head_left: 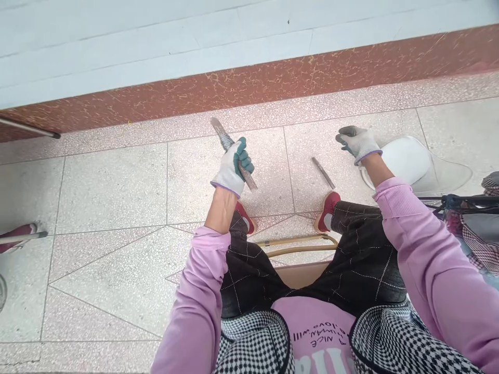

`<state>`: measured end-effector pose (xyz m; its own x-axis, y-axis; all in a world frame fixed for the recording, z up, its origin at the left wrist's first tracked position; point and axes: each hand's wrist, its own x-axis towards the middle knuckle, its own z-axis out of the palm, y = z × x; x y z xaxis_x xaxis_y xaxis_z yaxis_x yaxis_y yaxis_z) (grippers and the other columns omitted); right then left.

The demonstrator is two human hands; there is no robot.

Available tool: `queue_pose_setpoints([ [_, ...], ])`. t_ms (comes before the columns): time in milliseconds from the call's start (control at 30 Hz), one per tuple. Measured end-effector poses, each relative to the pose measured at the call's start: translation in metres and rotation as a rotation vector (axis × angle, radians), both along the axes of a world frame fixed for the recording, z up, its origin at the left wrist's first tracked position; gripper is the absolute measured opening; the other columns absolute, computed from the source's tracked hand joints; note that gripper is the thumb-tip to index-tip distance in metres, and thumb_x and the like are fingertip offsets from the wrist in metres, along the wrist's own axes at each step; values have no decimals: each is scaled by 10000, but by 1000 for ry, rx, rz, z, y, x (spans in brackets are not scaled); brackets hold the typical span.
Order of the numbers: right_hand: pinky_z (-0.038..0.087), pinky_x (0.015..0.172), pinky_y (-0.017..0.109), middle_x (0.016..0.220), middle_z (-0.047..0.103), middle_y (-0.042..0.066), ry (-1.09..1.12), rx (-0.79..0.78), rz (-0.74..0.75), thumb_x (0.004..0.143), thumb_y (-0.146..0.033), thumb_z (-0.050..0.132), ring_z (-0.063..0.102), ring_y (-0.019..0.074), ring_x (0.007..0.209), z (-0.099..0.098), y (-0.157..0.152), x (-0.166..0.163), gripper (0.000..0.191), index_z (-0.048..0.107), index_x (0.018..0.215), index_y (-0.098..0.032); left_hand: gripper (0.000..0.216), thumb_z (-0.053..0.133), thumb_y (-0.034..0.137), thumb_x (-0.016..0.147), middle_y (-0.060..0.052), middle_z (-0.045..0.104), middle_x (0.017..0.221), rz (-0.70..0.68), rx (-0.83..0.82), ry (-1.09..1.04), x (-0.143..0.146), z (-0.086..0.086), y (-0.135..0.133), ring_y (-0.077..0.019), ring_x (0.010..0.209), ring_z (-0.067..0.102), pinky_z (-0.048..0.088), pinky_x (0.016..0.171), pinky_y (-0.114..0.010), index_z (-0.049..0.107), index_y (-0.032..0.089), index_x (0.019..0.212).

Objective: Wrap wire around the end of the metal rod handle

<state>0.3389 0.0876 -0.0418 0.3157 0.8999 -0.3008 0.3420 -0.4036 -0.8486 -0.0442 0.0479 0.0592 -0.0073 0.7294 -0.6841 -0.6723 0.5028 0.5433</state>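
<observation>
My left hand (233,165), in a white knit glove with green-coated fingers, is closed round a brown stick-like bundle (221,133). Grey winding, like wire or tape, wraps the bundle above my fist, and its lower end pokes out below. My right hand (355,142) wears a similar glove with dark, soiled fingertips. Its fingers are curled together; whatever they may hold is too small or hidden to make out. Just beyond that wrist, partly covered by it, lies a rounded white object (407,162). Between my hands a thin grey-brown stick (323,172) rests on the floor.
A white wall with a reddish-brown marbled base (234,88) runs along the far side of the tiled floor (117,182). Metal legs (31,127) stand at left, near another person's red shoe (17,238). Dark bars and checked cloth (477,234) are at right. A yellowish bar (300,241) crosses below my knees.
</observation>
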Motion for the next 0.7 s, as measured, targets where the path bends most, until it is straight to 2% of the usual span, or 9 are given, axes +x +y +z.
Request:
queue_pose_setpoints([
  [67, 620, 649, 273, 1023, 801, 81, 68, 27, 79, 902, -170, 815, 714, 189, 853, 5, 2, -41, 204, 800, 1105, -178, 382, 679, 188, 1098, 129, 315, 500, -138, -12, 3, 19, -3, -5, -58, 325, 308, 211, 358, -174, 434, 239, 809],
  [133, 664, 729, 315, 1108, 832, 91, 200, 61, 252, 898, -189, 780, 749, 217, 945, 14, -7, -87, 231, 823, 1125, -200, 390, 713, 189, 1069, 130, 322, 497, -247, -9, 7, 31, -8, -9, -58, 325, 314, 210, 353, -178, 436, 240, 799],
  [233, 688, 899, 397, 1132, 859, 83, 289, 53, 545, 917, -223, 739, 780, 250, 1015, 30, -33, -145, 246, 849, 1137, -224, 395, 680, 188, 1091, 126, 325, 492, -319, -1, 13, 36, -14, -11, -57, 326, 313, 206, 356, -187, 431, 237, 787],
  [300, 674, 990, 434, 1107, 868, 72, 306, 35, 685, 927, -251, 734, 794, 263, 1033, 37, -51, -166, 204, 855, 1090, -233, 412, 698, 210, 1096, 129, 324, 493, -329, 7, 3, 34, -16, -10, -55, 328, 310, 209, 362, -188, 427, 235, 786],
  [400, 684, 949, 434, 958, 851, 71, 409, -29, 739, 938, -297, 737, 799, 252, 921, 42, -67, -173, 151, 844, 1015, -222, 431, 703, 247, 1113, 131, 311, 484, -308, -2, -22, 27, -14, -9, -54, 328, 306, 211, 366, -181, 425, 230, 785],
  [533, 673, 728, 369, 772, 769, 53, 469, -61, 600, 876, -294, 816, 724, 207, 709, 43, -66, -159, 107, 835, 939, -210, 440, 665, 267, 1145, 125, 285, 470, -250, -14, -45, 15, -5, -8, -62, 323, 294, 211, 361, -181, 425, 231, 778],
  [700, 624, 642, 330, 777, 772, 62, 379, -78, 549, 800, -153, 806, 686, 180, 656, 42, -51, -143, 66, 835, 847, -189, 471, 707, 340, 1147, 127, 261, 484, -176, 58, -37, -10, 1, -4, -44, 333, 264, 204, 369, -177, 426, 233, 786],
])
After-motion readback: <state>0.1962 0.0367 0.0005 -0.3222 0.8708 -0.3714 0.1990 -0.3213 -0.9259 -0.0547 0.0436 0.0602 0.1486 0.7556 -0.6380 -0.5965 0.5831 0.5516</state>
